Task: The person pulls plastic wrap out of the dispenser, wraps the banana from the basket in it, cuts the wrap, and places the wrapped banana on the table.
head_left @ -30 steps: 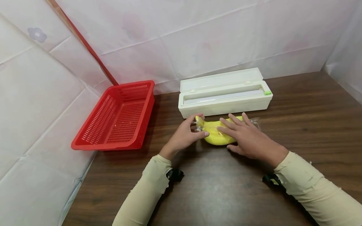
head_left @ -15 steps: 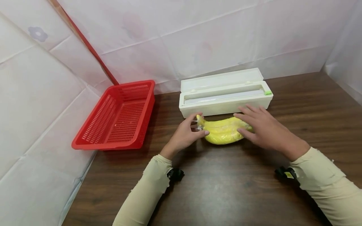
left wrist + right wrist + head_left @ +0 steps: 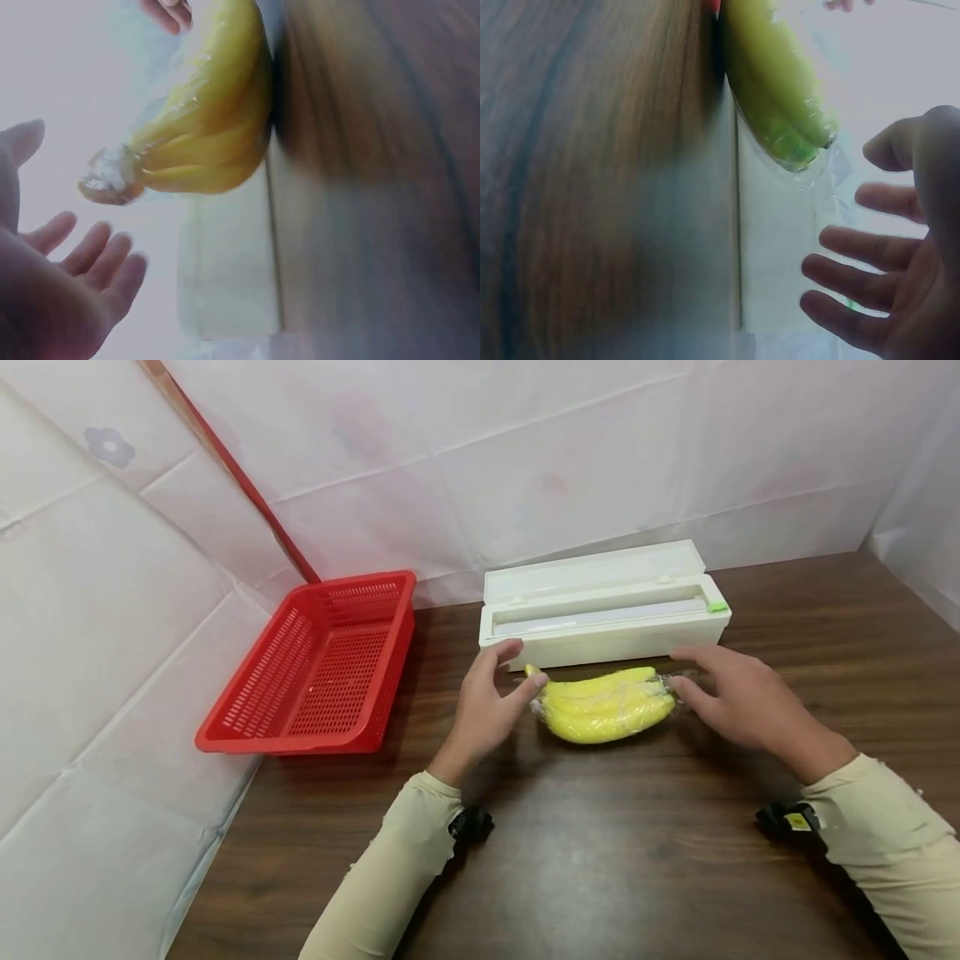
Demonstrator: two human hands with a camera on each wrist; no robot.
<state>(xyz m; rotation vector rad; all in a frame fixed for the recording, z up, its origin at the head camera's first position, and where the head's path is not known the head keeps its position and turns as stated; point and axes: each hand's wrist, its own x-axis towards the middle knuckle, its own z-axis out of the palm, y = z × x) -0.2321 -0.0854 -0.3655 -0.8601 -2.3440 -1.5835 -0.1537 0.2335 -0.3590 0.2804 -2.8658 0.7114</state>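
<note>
A bunch of yellow bananas wrapped in clear plastic film lies on the brown wooden table. Its stem end points left, and loose film sticks out at its right end. My left hand is by the stem, thumb and fingers spread apart; in the left wrist view a gap shows between these fingers and the wrapped stem. Beyond the banana tips, my right hand has its fingers extended, and the right wrist view shows nothing in its palm.
Behind the bananas stands a long white cling film box, lid raised, with a white roll inside and a green slider at its right end. A red perforated plastic basket sits at the left. White sheeting hangs behind the table.
My right hand has slid off the top of the bananas and moved right, past their tips. My left hand's fingers have spread away from the stem. The bananas stay in about the same place.
</note>
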